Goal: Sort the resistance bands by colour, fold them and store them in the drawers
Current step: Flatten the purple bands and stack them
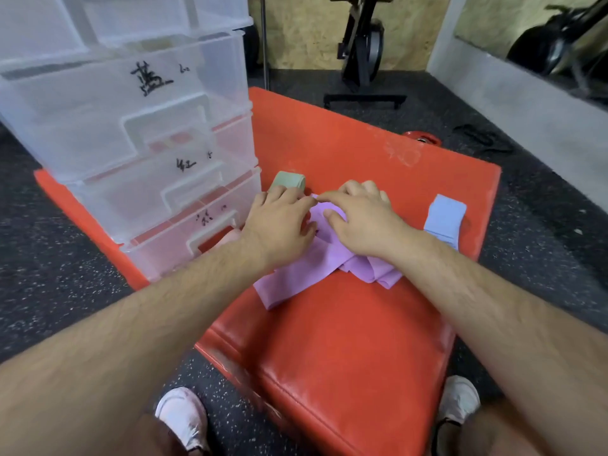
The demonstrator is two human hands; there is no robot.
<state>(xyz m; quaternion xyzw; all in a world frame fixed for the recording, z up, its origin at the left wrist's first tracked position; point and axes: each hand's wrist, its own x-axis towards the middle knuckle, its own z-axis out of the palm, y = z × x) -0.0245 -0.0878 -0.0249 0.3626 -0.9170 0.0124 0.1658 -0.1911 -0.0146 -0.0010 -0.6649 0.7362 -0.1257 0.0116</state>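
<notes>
A purple resistance band [306, 278] is being folded on the red padded surface [355, 340], where it is lying flat so that the layers can be pressed down against something firm. The far end of the band is being pinned under both hands: the left hand [279, 222] is being laid palm down over the folded part, fingers extended and only lightly curled, while the right hand [358, 215] is being set just beside it, fingertips touching the band's upper edge, apparently so that a crease is being held in place; whether any material is being pinched between finger and thumb cannot be told. The loose tail of the band is being left spread toward the near side, crumpled and not yet folded, so the fold is judged to be at an early stage. A folded green band [289, 181] is being kept just beyond the left hand, and a folded light blue band [444, 220] is being kept apart to the right, probably so that colours are being held separate until storing. The clear plastic drawers [131, 136] are being kept close on the left, each front marked with handwriting, presumably so that each colour is being matched to a drawer within easy reach. The lowest drawer seems to be standing slightly pulled out.
</notes>
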